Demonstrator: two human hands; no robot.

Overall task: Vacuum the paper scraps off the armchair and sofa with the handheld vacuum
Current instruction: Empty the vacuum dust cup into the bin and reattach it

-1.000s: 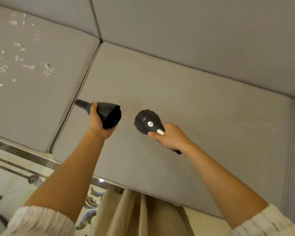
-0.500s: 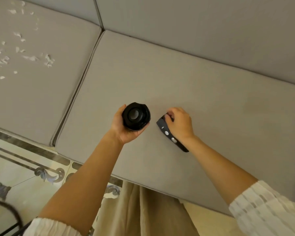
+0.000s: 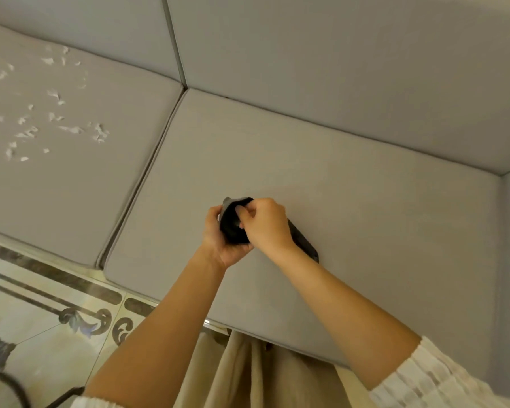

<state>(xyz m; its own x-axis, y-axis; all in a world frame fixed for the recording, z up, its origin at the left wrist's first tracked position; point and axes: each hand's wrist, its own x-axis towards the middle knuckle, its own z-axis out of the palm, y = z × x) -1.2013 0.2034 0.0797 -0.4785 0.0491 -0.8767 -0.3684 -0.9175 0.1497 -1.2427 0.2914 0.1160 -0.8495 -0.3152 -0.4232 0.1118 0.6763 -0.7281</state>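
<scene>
Holding: both hands are on the black handheld vacuum [image 3: 234, 228], right over the right-hand seat cushion [image 3: 351, 219] of the grey sofa
Left hand: left hand [image 3: 218, 240] cups the fat round part of the vacuum from underneath, fingers curled up around it, so it's closed on it
Right hand: right hand [image 3: 265, 225] is wrapped over the top from the other side, fingers bent onto the dark body, also gripping; the vacuum's slim end sticks out past the wrist toward the lower right
Vacuum: mostly buried between the two palms, can't really tell if it's one piece or two from here
Paper scraps: a whole scatter of white paper scraps [image 3: 53, 113] on the left seat cushion [image 3: 71, 187], well apart from the vacuum
Right cushion: no scraps on it that I can see
Other stuff: patterned floor tiles [image 3: 42, 328] at lower left, beige fabric [image 3: 265, 375] hanging down between the arms, white sleeves at the bottom corners
</scene>
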